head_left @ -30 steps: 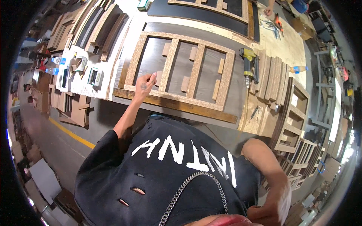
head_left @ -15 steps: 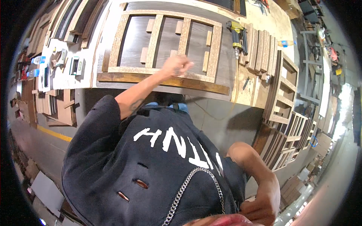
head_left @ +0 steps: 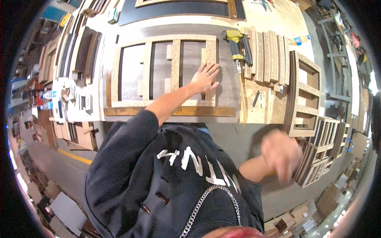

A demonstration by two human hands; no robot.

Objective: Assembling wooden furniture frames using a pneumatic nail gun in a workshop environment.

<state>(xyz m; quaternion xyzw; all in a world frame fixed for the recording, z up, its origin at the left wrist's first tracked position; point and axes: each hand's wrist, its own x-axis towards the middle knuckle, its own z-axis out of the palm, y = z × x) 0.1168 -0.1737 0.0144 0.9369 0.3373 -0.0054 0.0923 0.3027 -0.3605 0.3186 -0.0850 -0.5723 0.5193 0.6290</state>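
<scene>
The left hand (head_left: 205, 77) lies spread on the wooden frame (head_left: 175, 63); beyond the workbench (head_left: 287, 20) front edge, the right hand (head_left: 281, 152) blurs, grip I can't tell

A rectangular frame (head_left: 175, 65) of speckled, light-brown chipboard lies flat toward eleven o'clock, its two inner bars (head_left: 147, 69) marking off three openings. Small pale blocks (head_left: 169, 52) sit beside the bars, over a grey wood-grain panel (head_left: 228, 87).
</scene>
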